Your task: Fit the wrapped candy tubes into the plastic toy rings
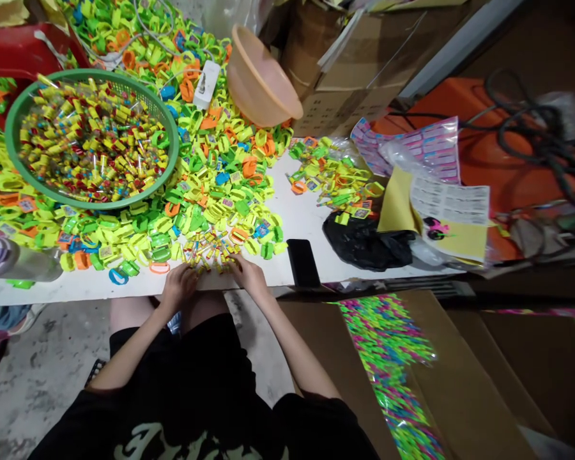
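Note:
A small heap of tiny yellow-and-red wrapped pieces [209,249] lies at the table's front edge between my hands. My left hand [178,285] rests at the heap's left side, its fingers curled in against the nearest pieces. From the right, my right hand [248,275] reaches to the same heap, with fingertips drawn together at its edge. Whatever either hand pinches is too small to make out. Behind the heap spreads a thick layer of plastic toy watches [206,207] in yellow, green, orange and blue.
A green basket [172,150] full of similar wrapped pieces sits at left on the watches. A lidded plastic jar [33,262] stands near the left front edge. To the right are a phone [303,262], a black bag [364,246] and printed sheets [453,207]. A peach bowl [263,83] leans behind.

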`<state>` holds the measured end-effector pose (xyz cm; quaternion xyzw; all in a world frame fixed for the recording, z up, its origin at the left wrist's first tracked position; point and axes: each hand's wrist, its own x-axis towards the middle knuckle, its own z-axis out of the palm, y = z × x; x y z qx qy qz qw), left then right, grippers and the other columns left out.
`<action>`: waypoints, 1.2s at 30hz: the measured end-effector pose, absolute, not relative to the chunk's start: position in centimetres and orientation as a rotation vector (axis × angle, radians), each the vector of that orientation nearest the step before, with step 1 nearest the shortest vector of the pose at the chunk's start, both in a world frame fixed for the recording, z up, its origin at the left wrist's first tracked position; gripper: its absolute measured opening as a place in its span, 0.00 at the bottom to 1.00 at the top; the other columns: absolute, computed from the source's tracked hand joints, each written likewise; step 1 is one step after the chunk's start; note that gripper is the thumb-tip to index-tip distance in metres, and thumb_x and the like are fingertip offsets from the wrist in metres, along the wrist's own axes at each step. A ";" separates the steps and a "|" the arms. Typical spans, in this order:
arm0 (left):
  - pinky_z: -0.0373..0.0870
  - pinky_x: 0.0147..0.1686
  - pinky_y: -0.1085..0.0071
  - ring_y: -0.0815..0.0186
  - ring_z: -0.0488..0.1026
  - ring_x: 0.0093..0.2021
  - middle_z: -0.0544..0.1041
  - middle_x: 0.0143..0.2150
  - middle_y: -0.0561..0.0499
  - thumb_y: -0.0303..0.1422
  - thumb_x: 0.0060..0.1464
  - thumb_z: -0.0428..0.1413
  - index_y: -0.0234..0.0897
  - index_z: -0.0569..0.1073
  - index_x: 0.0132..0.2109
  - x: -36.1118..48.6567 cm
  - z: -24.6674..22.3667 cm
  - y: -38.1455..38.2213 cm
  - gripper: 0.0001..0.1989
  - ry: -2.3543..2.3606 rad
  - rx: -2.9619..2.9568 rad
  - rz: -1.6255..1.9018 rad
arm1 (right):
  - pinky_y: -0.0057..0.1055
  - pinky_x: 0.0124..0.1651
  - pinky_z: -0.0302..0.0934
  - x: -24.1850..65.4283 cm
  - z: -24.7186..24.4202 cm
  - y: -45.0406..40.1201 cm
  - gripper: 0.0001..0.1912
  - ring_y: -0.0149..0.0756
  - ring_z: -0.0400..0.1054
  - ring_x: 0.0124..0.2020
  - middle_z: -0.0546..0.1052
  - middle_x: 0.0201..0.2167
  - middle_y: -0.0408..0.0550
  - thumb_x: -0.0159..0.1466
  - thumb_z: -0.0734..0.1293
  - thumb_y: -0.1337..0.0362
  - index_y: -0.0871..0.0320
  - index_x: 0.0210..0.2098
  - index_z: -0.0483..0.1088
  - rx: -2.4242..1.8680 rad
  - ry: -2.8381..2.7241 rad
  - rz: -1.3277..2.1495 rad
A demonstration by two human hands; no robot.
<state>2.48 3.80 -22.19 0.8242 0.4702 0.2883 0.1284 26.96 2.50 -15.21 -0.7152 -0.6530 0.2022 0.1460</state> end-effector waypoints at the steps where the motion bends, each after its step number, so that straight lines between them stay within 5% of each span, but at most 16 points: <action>1: 0.67 0.53 0.57 0.57 0.68 0.55 0.71 0.53 0.42 0.36 0.58 0.52 0.39 0.69 0.50 2.5 -22.2 3.7 0.14 1.370 2.395 0.837 | 0.28 0.34 0.58 26.6 -15.2 2.7 0.16 0.38 0.72 0.33 0.78 0.33 0.46 0.68 0.55 0.57 0.51 0.51 0.67 -2.091 -1.882 0.600; 11: 0.68 0.52 0.58 0.57 0.68 0.54 0.71 0.53 0.41 0.35 0.58 0.52 0.37 0.68 0.51 2.5 -22.3 3.6 0.15 1.369 2.380 0.871 | 0.26 0.28 0.52 26.3 -14.4 3.0 0.10 0.34 0.67 0.26 0.71 0.23 0.40 0.64 0.56 0.59 0.54 0.38 0.66 -2.037 -1.708 0.685; 19: 0.68 0.50 0.57 0.57 0.68 0.54 0.71 0.52 0.40 0.34 0.57 0.52 0.36 0.66 0.52 3.3 -18.8 1.0 0.16 1.260 2.311 1.045 | 0.25 0.24 0.54 26.0 -12.0 -0.9 0.26 0.28 0.57 0.19 0.68 0.22 0.37 0.55 0.59 0.65 0.56 0.54 0.56 -1.497 -1.267 1.289; 22: 0.67 0.51 0.59 0.58 0.68 0.53 0.72 0.52 0.41 0.34 0.58 0.52 0.37 0.64 0.56 4.3 -16.5 -1.5 0.19 1.090 2.304 1.009 | 0.23 0.22 0.52 23.8 -11.8 -2.8 0.19 0.25 0.55 0.17 0.69 0.23 0.38 0.56 0.59 0.65 0.55 0.47 0.60 -1.260 -1.171 1.590; 26: 0.68 0.48 0.61 0.61 0.71 0.47 0.76 0.45 0.46 0.34 0.61 0.50 0.40 0.70 0.52 5.0 -15.0 -3.2 0.13 1.080 2.142 0.968 | 0.24 0.24 0.54 21.7 -12.1 -4.3 0.07 0.24 0.56 0.20 0.69 0.25 0.39 0.55 0.62 0.65 0.55 0.35 0.62 -1.207 -1.058 1.535; 36: 0.70 0.42 0.66 0.62 0.73 0.41 0.78 0.39 0.48 0.45 0.58 0.51 0.40 0.76 0.44 4.0 -16.1 -2.8 0.16 1.101 1.727 0.734 | 0.24 0.27 0.58 20.5 -13.7 -5.9 0.07 0.26 0.62 0.23 0.66 0.25 0.37 0.56 0.61 0.68 0.55 0.35 0.62 -1.304 -1.024 1.465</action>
